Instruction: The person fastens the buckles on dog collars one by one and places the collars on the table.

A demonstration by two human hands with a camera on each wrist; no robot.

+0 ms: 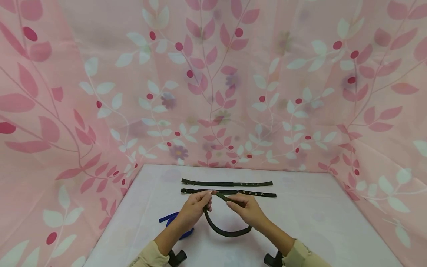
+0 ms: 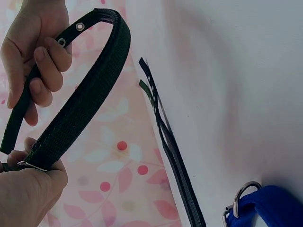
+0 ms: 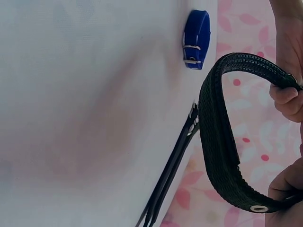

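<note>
Both hands hold a dark green webbing collar (image 1: 230, 234), bent into a loop that hangs above the table. My left hand (image 1: 196, 206) grips the buckle end; a metal ring shows at its fingers in the left wrist view. With my right hand (image 1: 249, 212) I pinch the strap near its eyelet end, and the free tip (image 2: 10, 135) points toward the left hand. Metal eyelets (image 2: 80, 27) show beside the right fingers. The buckle itself is mostly covered by the left hand. Left of that hand, on the table, lies a blue collar (image 3: 197, 35) with metal hardware, closed in a loop.
Two more dark collars lie straight and side by side behind the hands, one farther back (image 1: 213, 183) and one nearer (image 1: 263, 194). The table (image 1: 317, 215) is white. Pink leaf-patterned cloth (image 1: 213, 92) walls it at the back and both sides.
</note>
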